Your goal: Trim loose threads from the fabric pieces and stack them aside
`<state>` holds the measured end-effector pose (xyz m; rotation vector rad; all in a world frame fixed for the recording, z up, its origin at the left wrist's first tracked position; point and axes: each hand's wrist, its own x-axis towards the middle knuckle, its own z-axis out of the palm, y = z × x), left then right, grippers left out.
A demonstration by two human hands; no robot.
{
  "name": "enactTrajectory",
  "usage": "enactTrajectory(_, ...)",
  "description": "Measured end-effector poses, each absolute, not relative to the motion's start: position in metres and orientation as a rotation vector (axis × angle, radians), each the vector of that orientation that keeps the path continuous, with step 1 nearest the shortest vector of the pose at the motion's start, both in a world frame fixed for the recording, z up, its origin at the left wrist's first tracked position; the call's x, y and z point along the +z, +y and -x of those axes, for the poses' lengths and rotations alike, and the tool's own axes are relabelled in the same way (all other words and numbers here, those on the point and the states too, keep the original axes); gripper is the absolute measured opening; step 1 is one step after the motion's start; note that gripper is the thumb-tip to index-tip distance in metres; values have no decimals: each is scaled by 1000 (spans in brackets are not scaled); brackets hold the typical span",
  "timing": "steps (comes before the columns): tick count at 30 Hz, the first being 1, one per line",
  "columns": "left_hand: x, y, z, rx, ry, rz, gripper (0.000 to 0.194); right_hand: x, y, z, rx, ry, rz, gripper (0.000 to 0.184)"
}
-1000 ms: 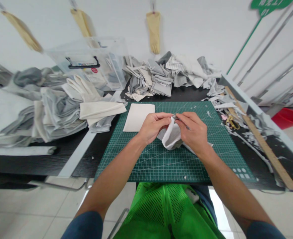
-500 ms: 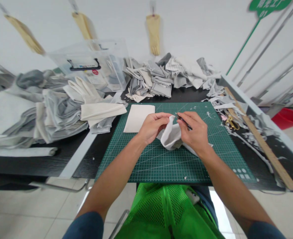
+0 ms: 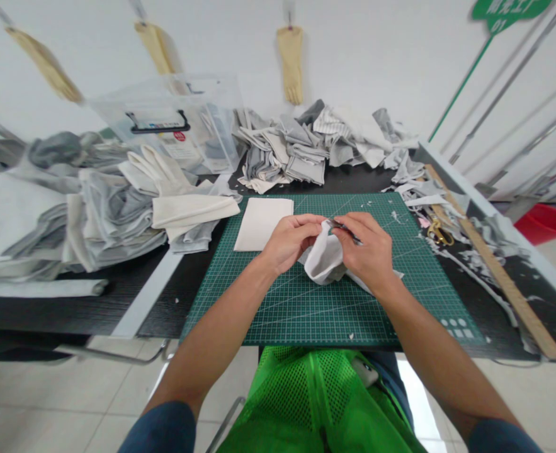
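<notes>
A white piece of cloth [image 3: 323, 261] is bunched up over the green cutting mat [image 3: 306, 302]. My left hand [image 3: 287, 242] pinches its upper edge from the left. My right hand [image 3: 369, 251] is closed round a thin dark tool [image 3: 346, 230] whose tip meets the cloth's top edge between my two hands. A flat white rectangle of fabric [image 3: 262, 223] lies on the mat just left of my left hand.
Piles of grey and white cloth [image 3: 301, 148] and white gloves [image 3: 157, 173] crowd the back and left of the black table. A clear plastic box [image 3: 174, 119] stands behind. Gold scissors [image 3: 441, 233], scraps and a wooden ruler [image 3: 495, 267] lie right. A green mesh bag [image 3: 315, 402] is in my lap.
My right hand drew slightly away from the left with the tool, then came back to the cloth's top edge. The cloth stays bunched between both hands.
</notes>
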<state>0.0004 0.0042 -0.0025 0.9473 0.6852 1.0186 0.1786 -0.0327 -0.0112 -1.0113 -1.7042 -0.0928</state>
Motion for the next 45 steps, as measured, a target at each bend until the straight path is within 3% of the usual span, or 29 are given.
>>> enactTrajectory(45,-6,5,0,1058,715,-1073,27,-12,-33,-180,17,-1653,1061,17)
